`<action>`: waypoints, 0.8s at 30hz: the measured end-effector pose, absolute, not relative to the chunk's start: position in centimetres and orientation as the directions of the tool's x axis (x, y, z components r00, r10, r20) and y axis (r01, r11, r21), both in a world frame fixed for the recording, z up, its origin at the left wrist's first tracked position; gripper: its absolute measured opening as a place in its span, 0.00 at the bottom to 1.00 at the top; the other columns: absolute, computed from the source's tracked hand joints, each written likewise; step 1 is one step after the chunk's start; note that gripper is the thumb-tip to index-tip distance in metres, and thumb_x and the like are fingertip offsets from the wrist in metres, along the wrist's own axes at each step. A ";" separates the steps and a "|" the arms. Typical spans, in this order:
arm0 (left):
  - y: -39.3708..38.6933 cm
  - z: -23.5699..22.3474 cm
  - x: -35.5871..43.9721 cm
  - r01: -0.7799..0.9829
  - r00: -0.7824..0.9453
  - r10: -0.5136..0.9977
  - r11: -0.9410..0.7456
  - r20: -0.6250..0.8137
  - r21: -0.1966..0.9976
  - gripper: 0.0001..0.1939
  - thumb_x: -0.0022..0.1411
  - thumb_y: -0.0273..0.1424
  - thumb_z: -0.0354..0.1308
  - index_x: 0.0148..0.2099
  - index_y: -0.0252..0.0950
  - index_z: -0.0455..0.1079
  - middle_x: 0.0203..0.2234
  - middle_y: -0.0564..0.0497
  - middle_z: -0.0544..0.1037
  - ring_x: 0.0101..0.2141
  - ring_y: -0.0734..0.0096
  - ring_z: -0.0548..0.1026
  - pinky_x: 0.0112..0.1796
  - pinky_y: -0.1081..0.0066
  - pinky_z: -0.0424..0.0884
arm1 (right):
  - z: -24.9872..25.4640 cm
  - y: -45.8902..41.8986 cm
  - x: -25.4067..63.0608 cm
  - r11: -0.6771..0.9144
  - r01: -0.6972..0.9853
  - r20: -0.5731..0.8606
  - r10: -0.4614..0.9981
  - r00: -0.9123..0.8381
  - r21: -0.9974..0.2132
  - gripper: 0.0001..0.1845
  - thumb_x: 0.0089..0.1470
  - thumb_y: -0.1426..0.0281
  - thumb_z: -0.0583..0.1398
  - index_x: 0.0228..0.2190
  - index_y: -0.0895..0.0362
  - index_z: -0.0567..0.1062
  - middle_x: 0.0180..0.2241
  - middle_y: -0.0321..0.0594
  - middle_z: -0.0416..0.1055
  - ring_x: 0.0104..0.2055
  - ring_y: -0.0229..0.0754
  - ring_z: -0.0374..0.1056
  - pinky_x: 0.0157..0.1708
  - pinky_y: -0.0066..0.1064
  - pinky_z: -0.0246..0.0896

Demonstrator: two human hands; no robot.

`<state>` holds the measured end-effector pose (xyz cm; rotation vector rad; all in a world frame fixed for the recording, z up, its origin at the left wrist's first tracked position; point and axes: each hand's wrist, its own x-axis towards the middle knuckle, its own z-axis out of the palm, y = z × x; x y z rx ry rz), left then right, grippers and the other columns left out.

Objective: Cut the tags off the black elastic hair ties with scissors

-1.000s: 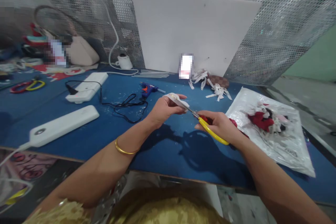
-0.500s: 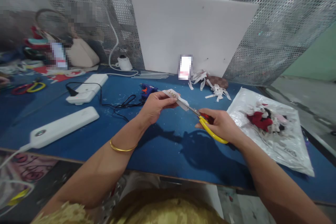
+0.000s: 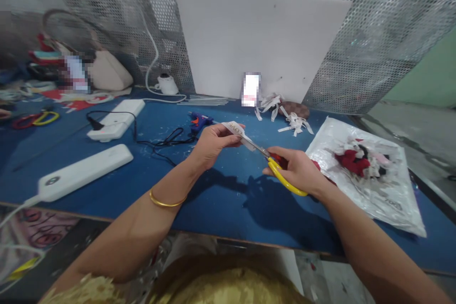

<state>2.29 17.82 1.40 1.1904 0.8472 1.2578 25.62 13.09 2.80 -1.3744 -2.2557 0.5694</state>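
Over the middle of the blue table, my left hand (image 3: 217, 143) pinches a white printed ribbon (image 3: 234, 128) between thumb and fingers. Its lettering faces up, and its free end sticks out toward the right. My right hand (image 3: 297, 167) grips scissors (image 3: 283, 179) with yellow and red handles. The blades reach left to the ribbon's free end and overlap it; whether they are cutting into it I cannot tell. Just beyond my left hand lies a blue glue gun (image 3: 199, 121). A bit of dark red material shows behind my right wrist.
A white plastic bag (image 3: 356, 204) with red, black and white scraps lies at the right. Cut white ribbon pieces (image 3: 295, 123) lie at the back, near a lit phone (image 3: 251, 89). On the left are a power strip (image 3: 116, 119), a long white device (image 3: 85, 172) and black cable.
The scissors have shifted slightly left, with the blades further over the ribbon. A patch of dark red now shows behind my right wrist. My left hand keeps its pinch.
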 end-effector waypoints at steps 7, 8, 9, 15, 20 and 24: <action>17.7 1.2 2.6 -0.259 0.179 0.974 -0.091 0.141 0.961 0.20 0.45 0.31 0.71 0.44 0.35 0.78 0.33 0.50 0.81 0.34 0.69 0.77 0.40 0.68 0.75 | 2.4 13.1 25.8 0.370 0.631 0.084 0.896 -0.435 -0.681 0.16 0.51 0.59 0.63 0.40 0.54 0.75 0.26 0.32 0.66 0.26 0.36 0.57 0.27 0.26 0.53; 17.6 1.2 2.6 -0.266 0.178 0.974 -0.089 0.140 0.960 0.20 0.45 0.31 0.71 0.43 0.35 0.78 0.33 0.50 0.81 0.34 0.69 0.77 0.39 0.68 0.75 | 2.3 13.1 25.9 0.371 0.624 0.087 0.895 -0.437 -0.687 0.16 0.51 0.59 0.62 0.39 0.55 0.75 0.26 0.32 0.66 0.26 0.36 0.57 0.26 0.26 0.53; 17.6 1.1 2.6 -0.271 0.178 0.974 -0.085 0.137 0.959 0.19 0.45 0.31 0.71 0.43 0.35 0.78 0.33 0.50 0.81 0.34 0.69 0.77 0.39 0.68 0.75 | 2.3 13.1 25.9 0.373 0.617 0.091 0.894 -0.438 -0.693 0.16 0.51 0.59 0.62 0.39 0.55 0.75 0.26 0.33 0.66 0.26 0.36 0.57 0.26 0.26 0.53; 17.7 1.0 2.6 -0.280 0.156 0.979 -0.081 0.129 0.956 0.20 0.45 0.31 0.71 0.43 0.36 0.78 0.33 0.50 0.80 0.33 0.70 0.77 0.38 0.69 0.75 | 2.5 13.1 25.8 0.399 0.612 0.114 0.886 -0.449 -0.683 0.16 0.53 0.58 0.61 0.37 0.56 0.75 0.25 0.33 0.66 0.25 0.36 0.56 0.26 0.26 0.53; 17.5 0.9 2.9 -0.250 0.178 0.976 -0.077 0.125 0.965 0.20 0.45 0.31 0.70 0.44 0.36 0.78 0.34 0.50 0.81 0.34 0.69 0.77 0.39 0.68 0.75 | 2.3 13.1 25.4 0.402 0.634 0.121 0.890 -0.439 -0.660 0.17 0.51 0.57 0.62 0.39 0.56 0.75 0.24 0.33 0.66 0.25 0.36 0.58 0.26 0.26 0.54; 17.4 0.9 3.0 -0.258 0.200 0.972 -0.070 0.124 0.964 0.20 0.46 0.30 0.70 0.44 0.36 0.78 0.34 0.50 0.81 0.34 0.69 0.77 0.40 0.68 0.75 | 2.1 13.1 25.3 0.383 0.631 0.108 0.897 -0.429 -0.675 0.17 0.52 0.56 0.61 0.37 0.56 0.74 0.24 0.32 0.65 0.25 0.35 0.56 0.26 0.26 0.53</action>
